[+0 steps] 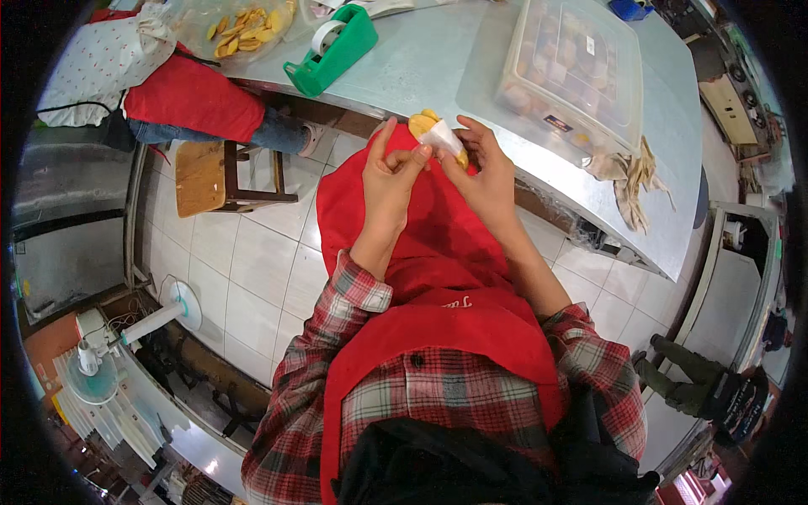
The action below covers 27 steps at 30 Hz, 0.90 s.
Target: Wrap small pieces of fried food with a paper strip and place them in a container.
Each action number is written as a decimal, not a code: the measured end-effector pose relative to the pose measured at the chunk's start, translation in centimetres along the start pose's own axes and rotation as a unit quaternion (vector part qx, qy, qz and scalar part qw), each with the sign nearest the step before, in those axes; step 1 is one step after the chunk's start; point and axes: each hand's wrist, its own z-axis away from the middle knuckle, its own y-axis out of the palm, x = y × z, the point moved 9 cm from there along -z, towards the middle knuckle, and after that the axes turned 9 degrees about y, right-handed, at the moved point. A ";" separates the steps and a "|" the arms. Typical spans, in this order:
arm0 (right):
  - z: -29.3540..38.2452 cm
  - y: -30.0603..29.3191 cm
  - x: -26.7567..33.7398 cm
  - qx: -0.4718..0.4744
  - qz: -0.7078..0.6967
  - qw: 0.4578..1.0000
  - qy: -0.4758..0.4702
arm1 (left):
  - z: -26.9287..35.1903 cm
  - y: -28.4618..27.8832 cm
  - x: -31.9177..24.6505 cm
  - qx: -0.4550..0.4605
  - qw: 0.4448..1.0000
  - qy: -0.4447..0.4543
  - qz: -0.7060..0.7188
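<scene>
Above the lap of my red apron, a small stack of flat yellow pieces (420, 124), perhaps cookies or chips, is wrapped around its middle by a white paper band (444, 137). My right hand (483, 167) holds the bundle from the right side, thumb in front and fingers behind. The thumb and a fingertip of my left hand (392, 173) pinch at the band's lower left edge, with the index finger raised. Beyond my left hand, a green tape dispenser (341, 53) with a roll of white tape stands at the table's edge.
The metal-topped table (416, 69) bears a clear bag of yellow pieces (249, 31), a lidded plastic box (574, 69) and a crumpled cloth (631, 183). A person in a red apron (196, 101) is at the left by a wooden stool (201, 178). A fan (95, 372) stands lower left; another person (707, 385) is far right.
</scene>
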 end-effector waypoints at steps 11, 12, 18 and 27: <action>0.9 2.0 -3.3 0.127 -0.349 0.884 0.283 | 0.2 2.2 0.7 -0.036 0.974 -0.121 0.188; 1.4 2.9 -3.8 0.147 -0.424 0.830 0.331 | 0.3 2.3 1.8 0.013 0.958 -0.153 0.241; 0.6 -1.5 0.0 -0.017 -0.051 0.998 0.040 | 1.3 -0.4 6.3 -0.034 0.983 -0.115 0.140; 0.7 -5.8 3.7 0.128 0.265 0.934 -0.203 | 1.1 2.5 5.7 0.022 0.988 -0.096 0.114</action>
